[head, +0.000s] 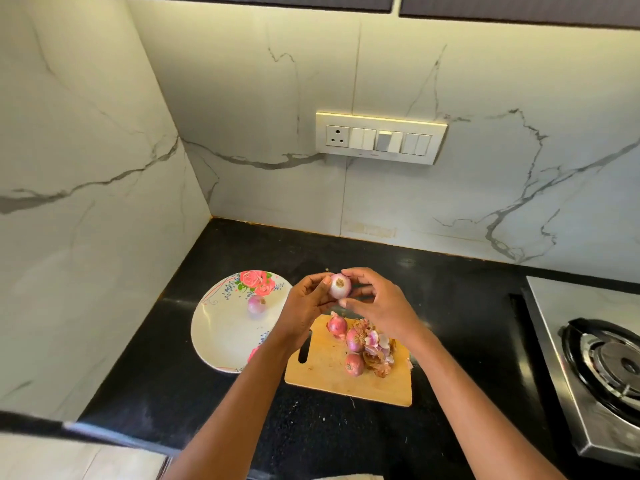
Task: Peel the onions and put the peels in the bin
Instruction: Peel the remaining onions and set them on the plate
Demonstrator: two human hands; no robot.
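Observation:
Both hands hold one pale, mostly peeled onion [339,286] above the counter, its root end facing me. My left hand [304,304] grips it from the left and my right hand [375,303] pinches it from the right with thumb and fingers. Below them lies a wooden cutting board [322,367] with three unpeeled red onions [354,341] and a heap of pink and brown peels [379,351]. One peeled onion [256,304] sits on a white floral plate [221,337] to the left. No bin is in view.
The black counter [242,410] runs into a marble-tiled corner on the left and back. A steel gas stove [595,362] with a burner stands at the right edge. A switch panel [381,137] is on the back wall.

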